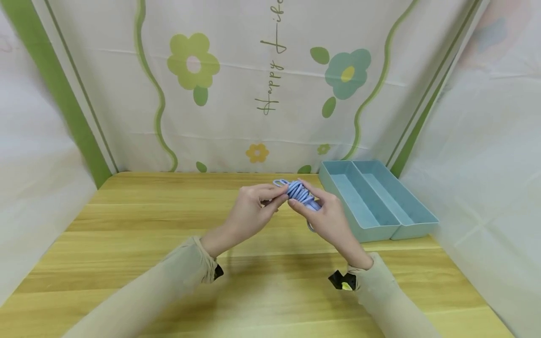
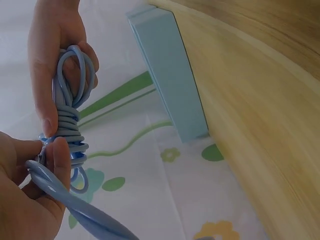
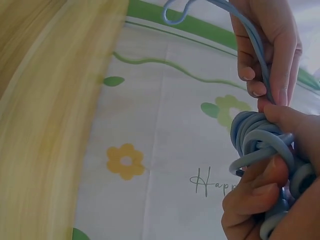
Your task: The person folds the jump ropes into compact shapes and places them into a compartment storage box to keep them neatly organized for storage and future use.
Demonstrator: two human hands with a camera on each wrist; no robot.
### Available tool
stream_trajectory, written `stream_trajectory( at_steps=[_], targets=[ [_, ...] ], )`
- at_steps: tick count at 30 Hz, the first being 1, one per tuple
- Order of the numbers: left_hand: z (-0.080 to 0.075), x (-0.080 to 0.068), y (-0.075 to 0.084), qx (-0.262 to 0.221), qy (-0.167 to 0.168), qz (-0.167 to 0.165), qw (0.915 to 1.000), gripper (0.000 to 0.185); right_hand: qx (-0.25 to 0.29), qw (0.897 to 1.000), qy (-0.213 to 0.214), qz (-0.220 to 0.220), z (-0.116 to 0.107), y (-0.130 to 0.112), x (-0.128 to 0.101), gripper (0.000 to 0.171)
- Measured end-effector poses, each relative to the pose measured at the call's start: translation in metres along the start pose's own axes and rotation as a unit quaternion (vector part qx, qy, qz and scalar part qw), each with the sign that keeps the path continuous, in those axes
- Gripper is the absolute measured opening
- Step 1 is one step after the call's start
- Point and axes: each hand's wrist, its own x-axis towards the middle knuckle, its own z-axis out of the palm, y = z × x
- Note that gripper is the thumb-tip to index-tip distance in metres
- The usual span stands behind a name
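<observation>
Above the pale wooden tabletop, held up clear of the surface between both hands: a light-blue rubbery cable wound into a tight coil. On the left, left hand pinching the loose end of the cable between thumb and fingertips, just beside the coil. On the right, right hand curled round the bundle, thumb pressed over the wraps. Best done, by the look of it, with steady tension on the free strand, each turn laid snug against the last, and the right-hand clamp kept firm so nothing springs loose. Further right, well apart from the hands, a pale blue plastic two-compartment tray resting on the table; both compartments bare, nothing inside either.
</observation>
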Motion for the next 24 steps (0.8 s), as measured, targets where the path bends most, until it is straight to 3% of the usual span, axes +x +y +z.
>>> stream_trajectory(
  at_steps=[14,24],
  targets=[
    [0.006,-0.015,0.004,-0.026,0.036,-0.025,0.9987,0.027,0.041,0.999,-0.009,-0.007,0.000,-0.002,-0.003,0.056],
    [0.011,-0.024,0.004,-0.075,0.068,-0.018,0.9948,0.027,0.136,0.987,-0.064,0.057,-0.003,-0.002,0.000,0.048]
  ],
)
